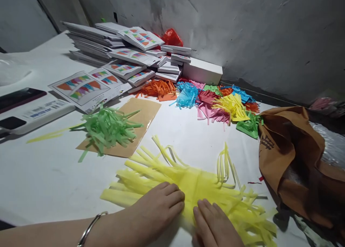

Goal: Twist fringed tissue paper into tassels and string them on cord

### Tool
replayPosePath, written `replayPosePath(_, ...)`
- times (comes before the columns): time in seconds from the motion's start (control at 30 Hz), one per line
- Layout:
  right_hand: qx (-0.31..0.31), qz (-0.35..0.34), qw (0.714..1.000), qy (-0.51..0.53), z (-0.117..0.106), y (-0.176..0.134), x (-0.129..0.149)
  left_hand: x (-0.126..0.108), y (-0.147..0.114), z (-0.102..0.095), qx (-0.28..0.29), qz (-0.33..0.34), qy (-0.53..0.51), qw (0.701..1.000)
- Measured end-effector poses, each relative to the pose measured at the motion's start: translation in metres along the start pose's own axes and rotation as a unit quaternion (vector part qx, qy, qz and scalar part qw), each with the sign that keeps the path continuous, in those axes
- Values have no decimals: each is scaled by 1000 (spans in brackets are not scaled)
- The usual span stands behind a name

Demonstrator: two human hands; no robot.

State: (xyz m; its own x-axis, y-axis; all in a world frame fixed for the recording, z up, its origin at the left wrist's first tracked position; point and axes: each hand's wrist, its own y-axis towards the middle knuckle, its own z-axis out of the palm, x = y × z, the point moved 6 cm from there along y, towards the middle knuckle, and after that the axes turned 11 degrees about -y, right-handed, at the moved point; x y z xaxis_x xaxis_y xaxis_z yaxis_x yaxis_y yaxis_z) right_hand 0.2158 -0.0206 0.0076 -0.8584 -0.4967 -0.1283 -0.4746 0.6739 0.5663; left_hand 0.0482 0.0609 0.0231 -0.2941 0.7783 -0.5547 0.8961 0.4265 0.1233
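- While both hands press down, the yellow fringed paper (199,184) lies flat on the white table (40,175), close to the near edge.
- The left hand (159,207) is open, with its fingers laid flat on the middle band of the paper. It grips nothing. A silver bangle (90,227) sits on that wrist.
- The right hand (214,223) is open too. It rests palm down just beside the left hand, on the same paper, and holds nothing.
- To do this well, I think the hands should push softly and evenly, so the thin strips do not tear.
- Fingers should stay on the uncut middle part, because the loose strips at both ends curl up and slip easily.
- Some strips on the right side loop up high, so they may need smoothing down one at a time.
- A green fringed paper (109,128) sits on a brown card (142,112) farther back, well apart from the hands.
- A pile of colored fringes (215,101) lies near the wall, beside stacks of white packets (129,56).
- A brown bag (293,157) lies just right of the yellow paper, so its strips could catch there.
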Motion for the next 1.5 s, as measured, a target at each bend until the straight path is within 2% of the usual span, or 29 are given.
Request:
replayPosePath(0.07,-4,32,999,11,9,21,10,3,-2,-1,-5,-9,-15,1000)
replayPosePath(0.13,25,74,995,61,12,26,3,8,-2,-4,-1,-30,-41,999)
replayPosePath(0.23,122,128,978,107,18,24,-20,20,11,-12,26,-99,-65,993)
replayPosePath(0.4,269,220,937,29,32,37,-45,40,42,-25,85,-228,8,970)
replayPosePath(0.53,408,263,874,6,43,50,-50,45,45,-27,76,-243,65,965)
replayPosePath(0.73,463,270,844,5,51,58,-54,47,38,-23,62,-245,100,962)
replayPosePath(0.77,457,270,847,-12,51,58,-55,48,38,-23,62,-248,100,961)
replayPosePath(0.8,430,264,862,-38,50,60,-54,49,39,-23,61,-251,99,961)
replayPosePath(0.83,376,253,888,-69,45,64,-54,49,40,-23,57,-252,96,961)
replayPosePath(0.93,127,162,973,-104,20,79,-37,53,41,-21,47,-248,83,964)
replayPosePath(0.97,65,112,988,-83,14,81,-27,55,41,-20,48,-247,81,964)
replayPosePath(1.0,32,62,996,-58,11,81,-19,56,41,-19,50,-248,79,964)
replayPosePath(1.07,26,-25,999,-22,12,81,-4,58,39,-19,52,-252,82,963)
replayPosePath(1.13,34,-57,998,-18,15,78,2,54,38,-25,24,-230,91,969)
replayPosePath(1.23,23,-9,999,39,15,76,-3,34,38,-37,-32,-98,116,988)
replayPosePath(1.33,33,56,992,107,17,74,-10,17,33,-36,-36,33,156,987)
replayPosePath(1.4,48,43,993,95,19,73,-9,15,30,-31,-31,72,169,983)
replayPosePath(1.5,49,-8,998,36,21,67,-4,23,24,-23,-29,77,157,984)
